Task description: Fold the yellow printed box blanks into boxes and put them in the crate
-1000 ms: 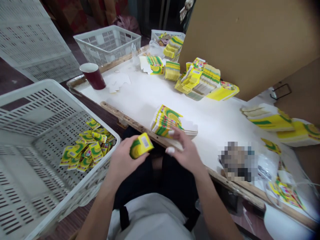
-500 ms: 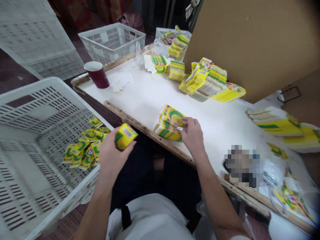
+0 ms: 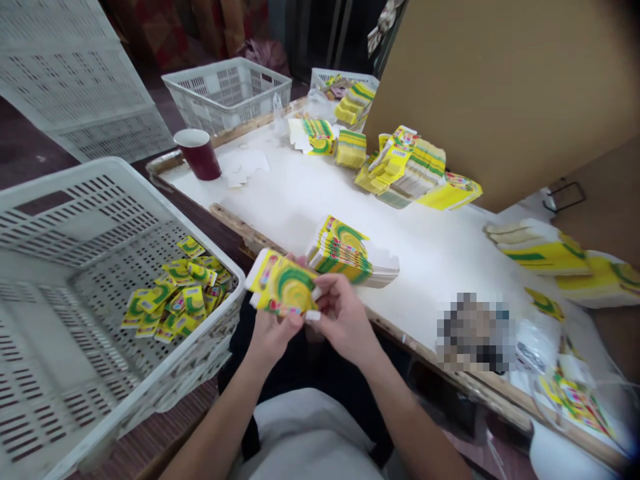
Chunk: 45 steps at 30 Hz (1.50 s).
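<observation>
A yellow-and-green printed carton (image 3: 287,283), with white flaps at its ends, is held over my lap by the table's near edge. My left hand (image 3: 273,337) grips it from below, thumb along its lower edge and fingers mostly hidden behind it. At its right end, my right hand (image 3: 345,317) pinches the carton by the small white flaps. Just beyond lies a stack of matching flat cartons (image 3: 345,253), fanned out on the white tabletop (image 3: 425,250). To the left, a pile of small folded yellow boxes (image 3: 183,290) lies inside a white plastic crate (image 3: 113,170).
A dark red cup (image 3: 200,157) stands near white paper scraps (image 3: 247,163). More carton stacks (image 3: 410,167) lean by a large cardboard sheet (image 3: 500,87). Another white crate (image 3: 227,87) sits behind the table. Cartons (image 3: 545,250) and a clear plastic item (image 3: 537,343) lie at right.
My right hand has taken a carton from the stack and brought it left, where both hands now hold it. The small folded box is gone from my left hand, which has moved right.
</observation>
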Each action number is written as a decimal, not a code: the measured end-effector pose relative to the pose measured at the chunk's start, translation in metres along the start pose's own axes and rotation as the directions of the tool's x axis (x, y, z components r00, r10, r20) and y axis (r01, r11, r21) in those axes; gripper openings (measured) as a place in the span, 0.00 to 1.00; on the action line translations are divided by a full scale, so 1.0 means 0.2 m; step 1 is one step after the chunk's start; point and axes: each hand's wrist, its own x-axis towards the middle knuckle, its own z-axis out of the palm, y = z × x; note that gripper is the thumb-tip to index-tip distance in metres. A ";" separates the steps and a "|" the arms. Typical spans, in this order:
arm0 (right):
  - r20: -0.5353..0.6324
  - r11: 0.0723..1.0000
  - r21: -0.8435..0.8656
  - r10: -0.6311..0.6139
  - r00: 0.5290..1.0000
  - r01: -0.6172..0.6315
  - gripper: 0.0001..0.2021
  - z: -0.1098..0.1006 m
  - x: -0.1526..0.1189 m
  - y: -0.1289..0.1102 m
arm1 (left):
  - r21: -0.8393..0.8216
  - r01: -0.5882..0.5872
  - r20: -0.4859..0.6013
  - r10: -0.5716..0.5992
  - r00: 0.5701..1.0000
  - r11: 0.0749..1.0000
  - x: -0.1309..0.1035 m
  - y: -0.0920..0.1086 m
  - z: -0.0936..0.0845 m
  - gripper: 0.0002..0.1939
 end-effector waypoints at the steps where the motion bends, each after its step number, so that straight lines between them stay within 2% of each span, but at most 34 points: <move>1: 0.045 0.997 0.071 0.025 0.999 -0.028 0.21 0.04 -0.03 0.00 | -0.089 0.014 -0.038 -0.017 0.999 0.996 0.01 0.01 0.03 0.36; 4: 0.094 0.988 0.147 0.027 0.995 -0.041 0.21 0.10 -0.09 0.00 | -0.269 -0.005 -0.215 -0.055 0.975 0.963 0.05 0.06 0.08 0.28; 7: 0.096 0.997 0.074 0.005 0.995 -0.012 0.24 0.13 -0.12 -0.01 | -0.327 -0.050 -0.317 -0.059 0.947 0.944 0.09 0.09 0.10 0.24; 10: 0.075 0.998 0.050 0.039 0.996 -0.043 0.23 0.14 -0.12 0.01 | -0.266 -0.034 -0.322 -0.055 0.945 0.963 0.07 0.07 0.10 0.25; 15: -0.064 0.989 0.133 0.073 0.995 -0.064 0.16 0.07 -0.08 0.06 | -0.143 0.034 -0.213 -0.065 0.975 0.989 0.04 -0.01 0.07 0.34; 17: -0.083 0.989 0.144 0.048 0.995 -0.036 0.13 0.03 -0.07 0.07 | -0.102 0.057 -0.227 -0.079 0.971 0.993 0.03 -0.03 0.05 0.26; 20: -0.083 0.995 0.096 0.020 0.996 -0.012 0.08 0.00 -0.07 0.08 | -0.053 0.121 -0.318 -0.131 0.939 0.991 0.03 -0.05 0.04 0.12; 22: -0.080 1.000 0.025 0.006 0.997 -0.004 0.08 -0.03 -0.07 0.07 | 0.005 0.158 -0.319 -0.148 0.936 0.987 0.03 -0.04 0.02 0.10; 24: -0.040 0.994 -0.107 -0.025 0.999 0.020 0.07 -0.08 -0.09 0.03 | 0.112 0.141 -0.297 -0.103 0.949 0.984 0.03 0.00 0.00 0.10; 27: 0.141 0.897 -0.433 -0.031 0.989 0.090 0.05 -0.21 -0.11 -0.04 | 0.283 -0.027 -0.246 0.100 0.964 0.959 0.03 0.11 -0.02 0.16; 29: 0.215 0.788 -0.600 -0.010 0.977 0.140 0.09 -0.27 -0.13 -0.09 | 0.404 -0.124 -0.102 0.179 0.979 0.906 0.04 0.19 -0.03 0.23; 30: 0.222 0.739 -0.652 -0.025 0.975 0.168 0.10 -0.29 -0.14 -0.11 | 0.476 -0.139 0.015 0.150 0.989 0.868 0.04 0.22 -0.02 0.28; 31: 0.213 0.702 -0.685 -0.063 0.975 0.195 0.12 -0.29 -0.14 -0.12 | 0.555 -0.138 0.137 0.073 0.988 0.820 0.03 0.24 -0.02 0.33; 33: 0.187 0.645 -0.717 -0.184 0.965 0.263 0.15 -0.28 -0.15 -0.12 | 0.702 -0.115 0.313 -0.159 0.936 0.703 0.02 0.24 -0.01 0.43; 36: 0.207 0.563 -0.738 -0.335 0.919 0.372 0.15 -0.24 -0.15 -0.11 | 0.813 -0.085 0.393 -0.435 0.810 0.576 0.00 0.17 0.00 0.49; 38: 0.266 0.504 -0.748 -0.368 0.891 0.432 0.13 -0.22 -0.15 -0.11 | 0.816 -0.086 0.432 -0.505 0.747 0.571 -0.02 0.11 0.00 0.48; 40: 0.329 0.469 -0.739 -0.374 0.867 0.483 0.12 -0.20 -0.16 -0.11 | 0.769 -0.094 0.494 -0.494 0.715 0.633 -0.04 0.08 0.01 0.42; 41: 0.344 0.464 -0.733 -0.377 0.860 0.497 0.12 -0.20 -0.16 -0.11 | 0.733 -0.081 0.513 -0.471 0.718 0.675 -0.04 0.07 0.02 0.36; 42: 0.341 0.462 -0.731 -0.390 0.855 0.502 0.13 -0.20 -0.16 -0.11 | 0.698 -0.052 0.508 -0.442 0.739 0.714 -0.03 0.07 0.03 0.31; 43: 0.311 0.466 -0.735 -0.413 0.856 0.492 0.13 -0.20 -0.17 -0.11 | 0.670 -0.013 0.475 -0.416 0.775 0.742 -0.03 0.08 0.05 0.26; 45: 0.165 0.508 -0.751 -0.476 0.864 0.423 0.16 -0.20 -0.18 -0.11 | 0.656 0.064 0.343 -0.373 0.862 0.752 -0.01 0.09 0.07 0.23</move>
